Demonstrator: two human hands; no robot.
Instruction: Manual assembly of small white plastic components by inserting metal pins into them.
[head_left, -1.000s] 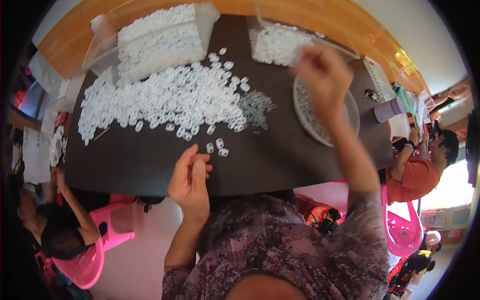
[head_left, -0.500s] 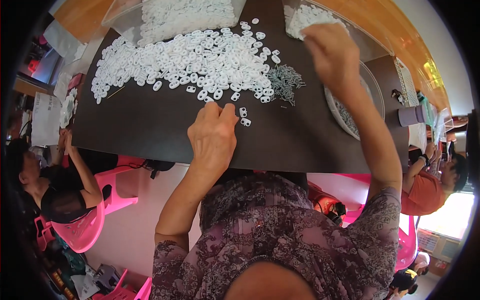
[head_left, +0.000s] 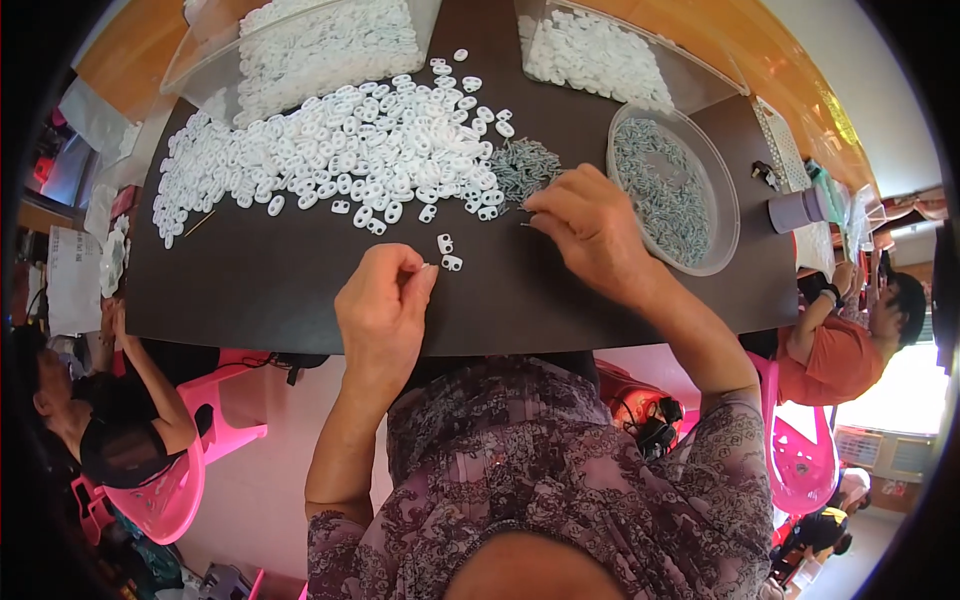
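My left hand (head_left: 383, 305) is closed in a pinch near the front of the dark table (head_left: 260, 290). A small white bit shows at its fingertips, apparently a white plastic piece mostly hidden by the fingers. Two loose white two-hole pieces (head_left: 452, 264) lie just to its right. My right hand (head_left: 592, 228) has thumb and fingers pinched together by the near edge of a pile of small grey screws (head_left: 526, 168). A single screw (head_left: 526, 224) lies below those fingertips; what they hold, if anything, is too small to make out.
A wide heap of white oval pieces (head_left: 330, 150) covers the table's far left. Behind it stands a clear bin (head_left: 200, 62), and another clear bin (head_left: 700, 80) is at the back right. A round tub (head_left: 730, 215) holds grey screws. A purple cylinder (head_left: 790, 211) stands farther right. Co-workers sit at both sides.
My right hand has come down from over the back right bin to the screw pile, uncovering the round tub. My left hand stays pinched near the table's front. The whole view has shifted slightly.
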